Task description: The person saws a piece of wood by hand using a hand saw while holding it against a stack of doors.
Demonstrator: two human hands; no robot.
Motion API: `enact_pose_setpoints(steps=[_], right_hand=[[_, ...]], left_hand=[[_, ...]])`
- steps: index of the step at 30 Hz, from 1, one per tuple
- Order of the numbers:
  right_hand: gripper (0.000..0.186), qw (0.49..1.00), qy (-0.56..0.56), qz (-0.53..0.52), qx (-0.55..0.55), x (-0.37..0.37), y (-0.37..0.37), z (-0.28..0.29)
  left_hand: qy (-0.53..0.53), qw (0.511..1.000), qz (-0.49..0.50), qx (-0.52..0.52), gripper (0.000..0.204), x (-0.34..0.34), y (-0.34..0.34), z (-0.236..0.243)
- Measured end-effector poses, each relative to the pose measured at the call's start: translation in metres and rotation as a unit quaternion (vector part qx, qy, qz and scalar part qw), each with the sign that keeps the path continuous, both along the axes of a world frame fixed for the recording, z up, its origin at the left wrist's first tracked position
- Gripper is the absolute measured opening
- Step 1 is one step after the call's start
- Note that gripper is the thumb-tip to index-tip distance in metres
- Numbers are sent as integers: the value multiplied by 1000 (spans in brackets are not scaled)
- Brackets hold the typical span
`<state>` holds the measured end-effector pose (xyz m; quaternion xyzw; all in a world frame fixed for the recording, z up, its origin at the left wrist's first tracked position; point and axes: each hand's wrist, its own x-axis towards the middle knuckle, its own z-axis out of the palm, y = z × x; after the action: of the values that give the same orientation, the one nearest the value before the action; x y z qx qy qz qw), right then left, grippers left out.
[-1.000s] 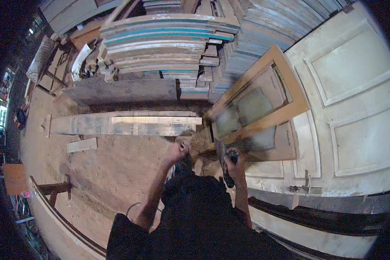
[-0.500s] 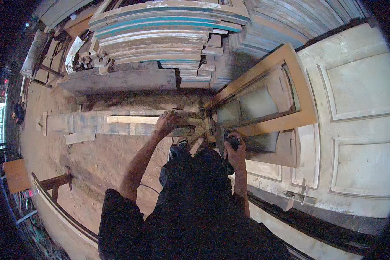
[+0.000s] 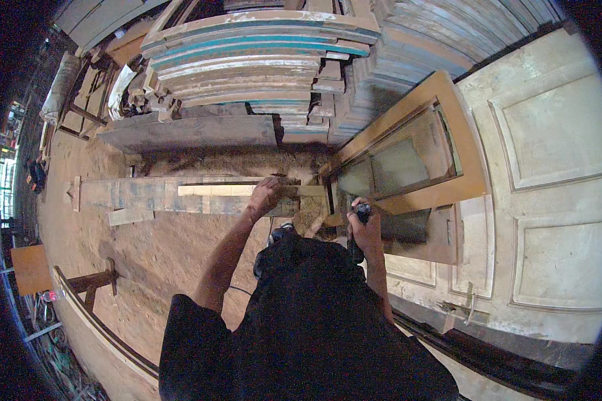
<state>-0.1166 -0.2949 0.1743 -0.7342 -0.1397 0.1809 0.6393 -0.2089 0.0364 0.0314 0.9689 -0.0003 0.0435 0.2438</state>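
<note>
A pale wooden strip lies lengthwise on a long, worn plank in front of me. My left hand is closed over the strip near its right end, pressing it against the plank. To the right, my right hand wraps round the black handle of what looks like a handsaw. Its blade is hard to make out now and seems turned edge-on. The fist is close to a brown-framed door panel, apart from the strip. My dark shirt hides part of the ground below.
A framed door panel with glass-like panes leans at the right, before white panelled doors. Stacked boards rise at the far side. A small offcut lies beside the plank. A wooden frame stands at left.
The handsaw's flat grey blade, visible beside my right hand before, no longer shows clearly. My left hand stays on the strip. The whole view has shifted slightly.
</note>
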Motion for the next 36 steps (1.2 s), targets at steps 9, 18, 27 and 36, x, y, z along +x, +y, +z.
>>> enact_pose_setpoints(steps=[9, 18, 27, 36], right_hand=[[23, 997, 70, -14, 17, 3, 4, 19], [22, 994, 93, -43, -39, -11, 5, 14], [18, 992, 105, -50, -42, -13, 3, 26], [21, 995, 34, -20, -90, -6, 19, 23]], left_hand=[[-1, 998, 25, -54, 25, 8, 0, -35], [-36, 998, 13, -42, 21, 7, 3, -42], [-40, 993, 35, -102, 45, 15, -15, 8], [-46, 988, 142, -39, 47, 35, -12, -34]])
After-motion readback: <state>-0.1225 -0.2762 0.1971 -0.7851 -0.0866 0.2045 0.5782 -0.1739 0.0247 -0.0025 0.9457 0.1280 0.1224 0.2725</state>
